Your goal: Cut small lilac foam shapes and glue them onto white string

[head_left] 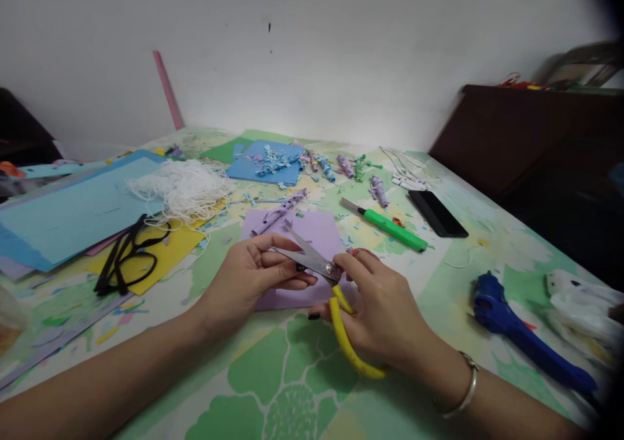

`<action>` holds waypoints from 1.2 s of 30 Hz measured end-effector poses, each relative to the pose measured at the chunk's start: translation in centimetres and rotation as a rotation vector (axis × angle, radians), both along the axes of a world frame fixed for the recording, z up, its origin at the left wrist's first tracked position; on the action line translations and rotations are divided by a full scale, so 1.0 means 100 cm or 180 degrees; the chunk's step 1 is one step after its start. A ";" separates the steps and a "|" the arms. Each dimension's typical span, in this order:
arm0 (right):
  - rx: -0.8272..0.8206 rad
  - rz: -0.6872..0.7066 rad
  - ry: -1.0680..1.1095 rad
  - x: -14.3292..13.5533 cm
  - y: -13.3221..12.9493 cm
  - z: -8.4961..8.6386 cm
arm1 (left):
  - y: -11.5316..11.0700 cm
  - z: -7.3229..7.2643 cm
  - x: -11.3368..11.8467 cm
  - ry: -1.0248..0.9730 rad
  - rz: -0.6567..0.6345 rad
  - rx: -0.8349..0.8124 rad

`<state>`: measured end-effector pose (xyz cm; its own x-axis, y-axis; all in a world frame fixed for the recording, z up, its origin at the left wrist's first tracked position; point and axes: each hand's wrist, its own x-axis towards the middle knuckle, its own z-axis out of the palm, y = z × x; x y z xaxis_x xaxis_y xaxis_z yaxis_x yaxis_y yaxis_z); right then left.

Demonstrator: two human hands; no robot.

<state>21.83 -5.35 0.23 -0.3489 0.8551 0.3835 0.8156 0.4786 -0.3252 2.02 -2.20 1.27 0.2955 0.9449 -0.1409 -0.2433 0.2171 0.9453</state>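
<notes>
My right hand (377, 303) grips a pair of scissors (316, 262) with yellow handles, its thumb and fingers around them. The blades are parted and point up and left, over my left hand (266, 268). My left hand's fingers are curled with the thumb pressed against them right by the blades; what they pinch, if anything, is hidden. A sheet of light purple paper (325, 229) lies under both hands. Just beyond my left hand is a rolled purple paper tube (280, 212) with cut slits along it.
A green utility knife (392, 229) with its blade out and a black phone (437, 212) lie right of centre. A blue glue gun (526, 342) is at right. White string (182, 190), black glasses (127, 258) and blue paper sheets (82, 209) lie left. Small curled paper rolls (345, 166) sit behind.
</notes>
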 end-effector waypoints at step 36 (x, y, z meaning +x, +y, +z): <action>-0.0039 0.0076 0.0224 0.007 0.001 0.006 | 0.009 0.003 -0.012 0.0253 0.0181 0.0468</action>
